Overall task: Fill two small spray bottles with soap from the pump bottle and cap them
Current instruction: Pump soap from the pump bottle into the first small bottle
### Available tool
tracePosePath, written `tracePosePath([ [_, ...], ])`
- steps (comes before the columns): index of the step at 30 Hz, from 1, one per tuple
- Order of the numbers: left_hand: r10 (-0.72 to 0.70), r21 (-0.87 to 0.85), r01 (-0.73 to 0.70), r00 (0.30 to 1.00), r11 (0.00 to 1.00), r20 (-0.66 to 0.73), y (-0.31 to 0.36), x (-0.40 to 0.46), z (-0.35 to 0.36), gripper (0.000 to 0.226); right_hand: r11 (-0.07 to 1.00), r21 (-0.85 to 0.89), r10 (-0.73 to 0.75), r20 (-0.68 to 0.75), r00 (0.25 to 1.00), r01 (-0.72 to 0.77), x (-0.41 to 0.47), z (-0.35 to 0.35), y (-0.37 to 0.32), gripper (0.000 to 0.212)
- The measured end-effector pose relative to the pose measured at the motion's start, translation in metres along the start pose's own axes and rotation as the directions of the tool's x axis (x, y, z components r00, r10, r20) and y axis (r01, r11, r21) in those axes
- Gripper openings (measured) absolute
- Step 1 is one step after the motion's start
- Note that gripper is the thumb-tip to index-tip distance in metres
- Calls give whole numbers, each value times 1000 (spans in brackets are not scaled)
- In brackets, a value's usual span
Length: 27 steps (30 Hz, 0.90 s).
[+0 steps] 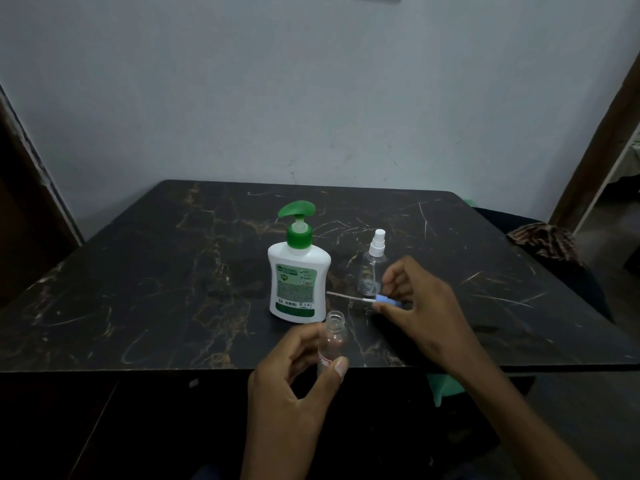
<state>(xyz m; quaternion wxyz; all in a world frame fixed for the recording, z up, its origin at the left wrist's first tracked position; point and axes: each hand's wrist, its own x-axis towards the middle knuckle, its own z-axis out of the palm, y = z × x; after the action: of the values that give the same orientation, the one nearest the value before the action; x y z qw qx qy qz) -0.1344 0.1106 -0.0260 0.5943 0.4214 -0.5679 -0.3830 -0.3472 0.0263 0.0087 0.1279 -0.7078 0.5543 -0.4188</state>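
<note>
Two small clear spray bottles show: one uncapped (pixel 334 336), pinched upright by the left hand (pixel 294 372) at the near tabletop (pixel 138 271) edge, and one capped in white (pixel 372 268) standing behind the right hand (pixel 415 299). That hand grips a blue spray cap (pixel 388 300) with its dip tube (pixel 346 296) pointing at the white, green-topped pump bottle (pixel 298 271) mid-tabletop. Dim light hides the bottles' fill level.

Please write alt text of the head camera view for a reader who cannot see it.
A person's left hand holds an open, clear small bottle at the near edge of a dark marble table, while the right hand pinches its removed blue spray cap with the dip tube pointing left. Behind stand a white pump bottle with a green pump and a second, capped spray bottle.
</note>
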Motion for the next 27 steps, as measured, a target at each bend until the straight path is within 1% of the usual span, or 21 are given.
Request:
tracePosePath([
  [3,12,6,-12,1000,1000,-13,0,0,-3,30,996,-55,-75,-20,997,74,0,15,-6,32],
  [6,26,13,-26,999,1000,-24,3,0,-9,30,964,-223,-145,5,989,143,-1,20,-11,29],
  [9,35,24,-33,996,999,-79,7,2,-25,26,936,-302,-186,16,982,182,-3,14,-13,25],
  [11,53,50,-47,990,998,-132,10,8,-42,26,933,-299,-209,-2,978,199,-5,7,-20,19],
  [13,63,49,-54,979,997,-194,14,20,-62,24,928,-282,-262,-29,965,244,-2,-4,-34,7],
  [15,87,94,-68,972,993,-220,18,34,-80,22,920,-249,-325,-48,945,304,7,-16,-55,8],
  [17,126,155,-93,968,983,-216,22,49,-92,19,919,-157,-371,-43,927,361,22,-27,-81,16],
  [19,137,139,-113,975,984,-177,24,61,-94,18,920,-63,-386,7,922,386,39,-31,-107,28],
  [21,105,76,-98,989,992,-102,24,70,-89,23,910,-66,-402,100,910,409,56,-28,-126,38],
  [22,83,42,-81,995,996,-48,24,74,-85,25,903,-76,-411,137,901,423,64,-26,-132,40],
  [25,23,-49,-17,993,999,114,17,82,-75,28,900,-48,-419,175,891,433,82,-18,-139,30],
  [27,19,-84,-2,980,996,197,14,85,-71,26,894,-58,-429,176,886,445,88,-15,-139,20],
])
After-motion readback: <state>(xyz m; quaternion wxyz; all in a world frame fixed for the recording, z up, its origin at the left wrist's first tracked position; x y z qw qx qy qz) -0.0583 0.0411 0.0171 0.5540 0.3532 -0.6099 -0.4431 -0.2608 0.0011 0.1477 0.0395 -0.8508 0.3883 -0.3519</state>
